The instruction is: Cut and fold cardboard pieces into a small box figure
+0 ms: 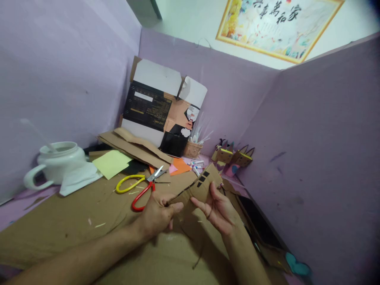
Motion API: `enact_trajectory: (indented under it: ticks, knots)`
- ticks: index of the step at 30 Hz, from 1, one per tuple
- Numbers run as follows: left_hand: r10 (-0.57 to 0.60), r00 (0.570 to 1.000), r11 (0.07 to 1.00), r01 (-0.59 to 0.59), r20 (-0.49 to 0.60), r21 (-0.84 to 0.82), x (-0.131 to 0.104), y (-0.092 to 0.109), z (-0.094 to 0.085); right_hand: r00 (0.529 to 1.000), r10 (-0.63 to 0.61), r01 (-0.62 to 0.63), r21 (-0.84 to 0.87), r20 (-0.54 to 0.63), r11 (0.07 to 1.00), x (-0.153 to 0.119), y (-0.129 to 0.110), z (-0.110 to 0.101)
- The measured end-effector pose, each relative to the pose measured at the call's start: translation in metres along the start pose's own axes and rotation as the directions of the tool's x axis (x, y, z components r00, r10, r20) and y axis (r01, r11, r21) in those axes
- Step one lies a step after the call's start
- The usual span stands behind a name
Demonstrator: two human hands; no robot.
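Note:
A piece of brown cardboard (194,192) with black printed marks is raised above the work surface, tilted. My left hand (158,211) pinches its left end between thumb and fingers. At its right side, my right hand (218,209) grips the piece, with the thumb near the upper edge and fingers along the lower edge. Just beyond my left hand lies a pair of scissors (150,184) with one yellow and one red handle, blades apart. Yellow-green paper (112,163) and an orange paper piece (180,166) lie farther back.
A white pot (61,162) stands at the left beside a folded white paper (80,178). Flattened cardboard (136,146) lies at the back, before a black-and-white opened box (148,107) leaning on the wall. A cup of white sticks (192,149) and cardboard figures (240,157) stand behind.

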State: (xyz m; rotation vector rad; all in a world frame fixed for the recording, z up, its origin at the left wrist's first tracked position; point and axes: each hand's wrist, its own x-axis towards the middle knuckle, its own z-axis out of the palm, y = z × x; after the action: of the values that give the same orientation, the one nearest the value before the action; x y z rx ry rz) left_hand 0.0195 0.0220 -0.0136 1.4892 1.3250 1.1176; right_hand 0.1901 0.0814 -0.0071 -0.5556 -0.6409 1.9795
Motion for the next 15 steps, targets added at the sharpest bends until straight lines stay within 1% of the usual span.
enact_trajectory:
  ticks: [3, 5, 7, 10, 12, 15]
  knots:
    - [-0.010, 1.000, 0.999, 0.009, -0.021, -0.037, 0.001, -0.005, 0.003, 0.999, 0.007, -0.007, 0.013, 0.039, 1.000, 0.004, 0.002, -0.005]
    - [-0.012, 1.000, 0.999, 0.010, -0.029, -0.052, 0.002, -0.008, 0.005, 0.999, 0.004, -0.006, 0.043, 0.045, 0.999, 0.006, 0.007, -0.008]
    - [-0.005, 0.999, 0.998, 0.003, -0.036, -0.056, 0.003, -0.010, 0.006, 0.998, 0.044, -0.047, 0.067, 0.049, 0.997, 0.007, 0.012, -0.009]
    - [-0.014, 0.999, 0.999, 0.012, -0.039, -0.053, 0.004, -0.010, 0.005, 0.987, 0.130, -0.137, 0.077, 0.089, 0.988, 0.006, 0.019, -0.004]
    - [-0.022, 0.999, 0.999, 0.020, -0.040, -0.050, 0.005, -0.009, 0.005, 0.984, 0.144, -0.151, 0.069, 0.104, 0.986, 0.004, 0.022, 0.001]
    - [-0.048, 0.999, 0.995, 0.047, -0.014, -0.084, 0.006, -0.008, 0.006, 0.986, 0.151, -0.154, 0.035, 0.072, 0.987, 0.002, 0.023, 0.006]
